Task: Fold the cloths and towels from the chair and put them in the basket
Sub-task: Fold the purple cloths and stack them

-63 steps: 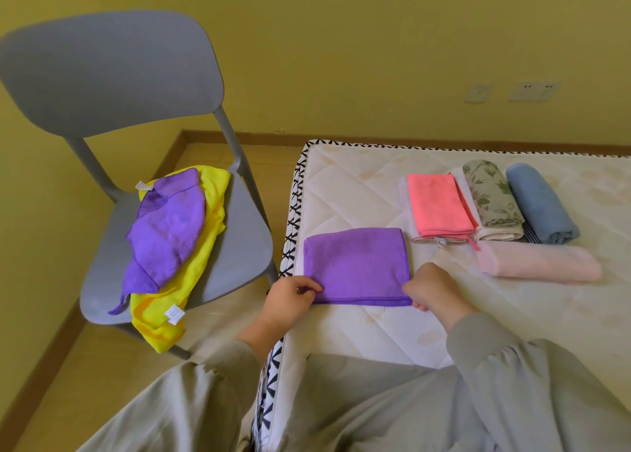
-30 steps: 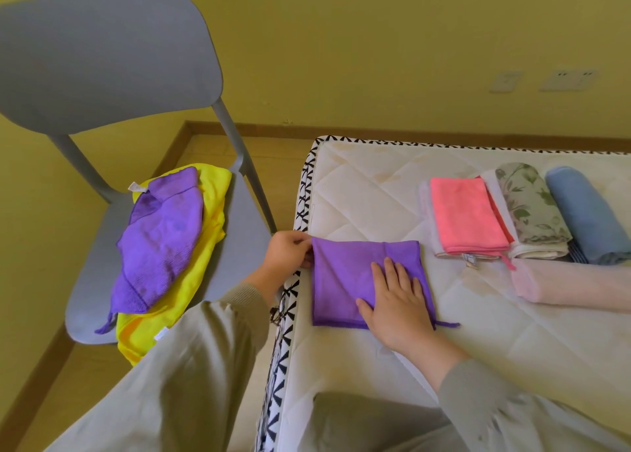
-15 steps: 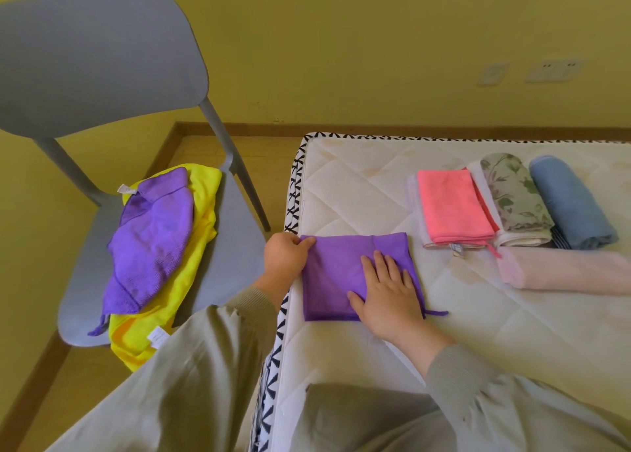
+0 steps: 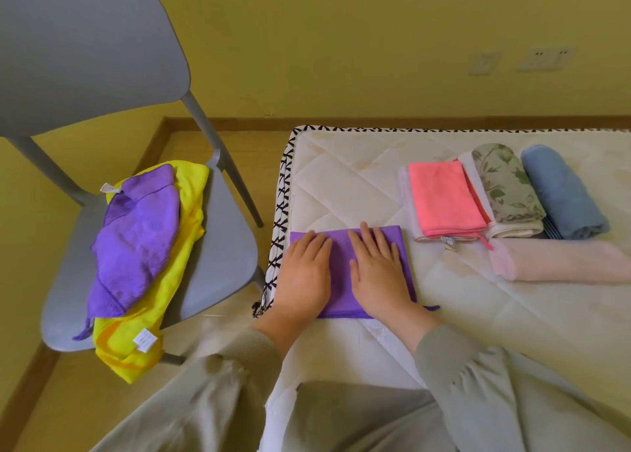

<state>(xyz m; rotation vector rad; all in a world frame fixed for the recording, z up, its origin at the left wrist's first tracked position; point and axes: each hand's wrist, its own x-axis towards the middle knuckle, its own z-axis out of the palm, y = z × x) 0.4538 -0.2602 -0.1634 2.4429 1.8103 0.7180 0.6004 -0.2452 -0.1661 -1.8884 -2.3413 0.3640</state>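
flat on the mattress (image 4: 341, 178), both palms press the folded purple cloth (image 4: 403, 246) near its left edge: left hand (image 4: 304, 277) and right hand (image 4: 379, 274) side by side, fingers straight. on the chair (image 4: 222, 263), another purple cloth (image 4: 136, 236) lies over a yellow one (image 4: 184, 246). folded pink cloth (image 4: 444, 199), floral towel (image 4: 505, 185), blue roll (image 4: 560, 195) and what seems a pale pink roll (image 4: 563, 263) sit to the right.

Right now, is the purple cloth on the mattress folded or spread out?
Folded. The purple cloth lies as a small neat rectangle on the mattress, with the left hand and right hand pressing flat on it.
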